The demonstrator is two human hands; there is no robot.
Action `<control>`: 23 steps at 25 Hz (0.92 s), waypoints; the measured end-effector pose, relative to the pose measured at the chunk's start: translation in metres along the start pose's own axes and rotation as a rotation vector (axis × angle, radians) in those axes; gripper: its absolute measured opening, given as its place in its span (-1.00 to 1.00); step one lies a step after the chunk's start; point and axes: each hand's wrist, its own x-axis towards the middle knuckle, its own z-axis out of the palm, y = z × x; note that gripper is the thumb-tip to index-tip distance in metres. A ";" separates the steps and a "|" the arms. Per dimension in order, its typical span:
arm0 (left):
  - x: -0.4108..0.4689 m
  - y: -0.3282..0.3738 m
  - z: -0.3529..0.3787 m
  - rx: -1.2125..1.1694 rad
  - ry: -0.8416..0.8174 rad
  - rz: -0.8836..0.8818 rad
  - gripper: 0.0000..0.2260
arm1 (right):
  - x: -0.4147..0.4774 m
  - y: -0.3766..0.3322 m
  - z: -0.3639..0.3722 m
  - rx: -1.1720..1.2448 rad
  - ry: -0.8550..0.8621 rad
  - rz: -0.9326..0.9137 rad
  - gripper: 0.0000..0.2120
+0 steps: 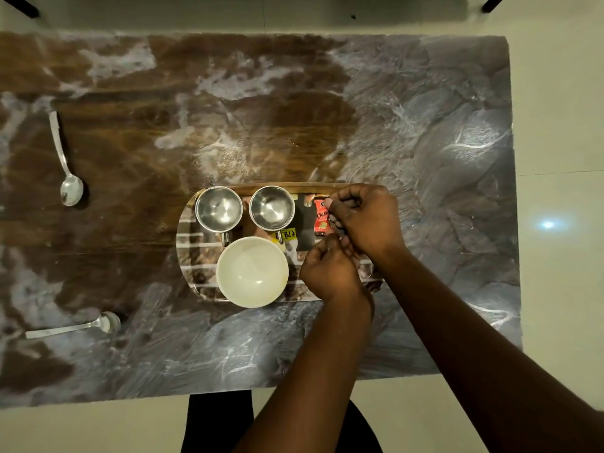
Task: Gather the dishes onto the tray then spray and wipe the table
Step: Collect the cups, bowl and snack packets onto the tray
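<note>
Far spoon [67, 165] and near spoon [75, 326] lie on the table [425, 125], well left of the tray [192, 263]. The tray bears left cup [219, 209], right cup [272, 207], bowl [252, 272] and sachet [321, 217] (red). The left hand [330, 273] is curled just below the sachet, its hold unclear. The right hand [366, 220] pinches the sachet.

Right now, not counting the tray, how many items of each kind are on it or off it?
Steel cups: 2, on the tray
White bowl: 1, on the tray
Red sachet: 1, over the tray
Spoons: 2, off the tray, on the table
Total: 6
</note>
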 end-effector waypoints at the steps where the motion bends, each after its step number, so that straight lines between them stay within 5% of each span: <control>1: 0.000 0.000 0.000 0.006 -0.003 0.003 -0.91 | -0.001 -0.001 0.001 -0.008 0.013 -0.004 -0.96; 8: -0.034 0.017 -0.017 0.211 -0.110 0.066 -0.86 | -0.022 -0.018 -0.011 0.043 0.083 0.009 -0.86; 15: -0.058 0.135 -0.165 0.632 -0.352 0.357 -0.82 | -0.102 -0.091 0.034 0.162 0.088 -0.065 -0.90; 19: -0.016 0.251 -0.275 0.726 -0.120 0.637 -0.77 | -0.157 -0.142 0.137 0.225 -0.123 -0.118 -0.92; 23: 0.046 0.363 -0.368 0.579 0.232 0.886 -0.98 | -0.195 -0.184 0.267 0.232 -0.446 -0.130 -0.87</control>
